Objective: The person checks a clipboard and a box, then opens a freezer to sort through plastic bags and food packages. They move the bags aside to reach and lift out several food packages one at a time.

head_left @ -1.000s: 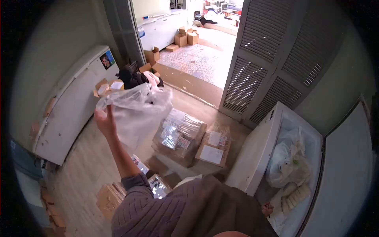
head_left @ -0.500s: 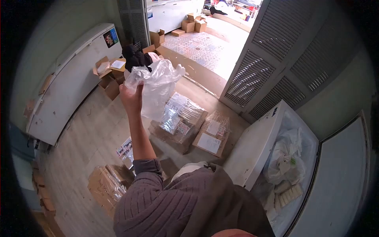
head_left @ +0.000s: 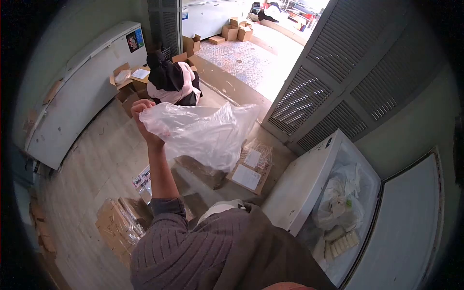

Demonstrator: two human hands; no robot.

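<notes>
From afar, I'm holding the left hand (head_left: 144, 116) out ahead at the end of an outstretched arm, and its fingers are curling closed around one edge of a clear plastic bag (head_left: 203, 128). The bag is hanging in the air, its loose film spreading to the right of the hand; gripping it at one edge is probably what's leaving the rest free to fan out. I'm seeing no second hand on the bag. The right hand is lying outside my view, so I can't tell what it's grasping, if anything.

Below, the bag is partly covering a wrapped box (head_left: 200, 171) on the floor (head_left: 96, 164), and a labelled box (head_left: 246, 177) is sitting just beside that, its labels facing up, perhaps so they can be read from above. On the right, a chest freezer (head_left: 299, 193) is standing with its lid (head_left: 411, 217) open, exposing filled bags (head_left: 338, 203) inside. The arm's height is likely helping the loose film clear the boxes. Farther off, a co-worker (head_left: 171, 82) is crouching next to an open box (head_left: 121, 77), well below standing height, probably to be level with the cartons there.
</notes>
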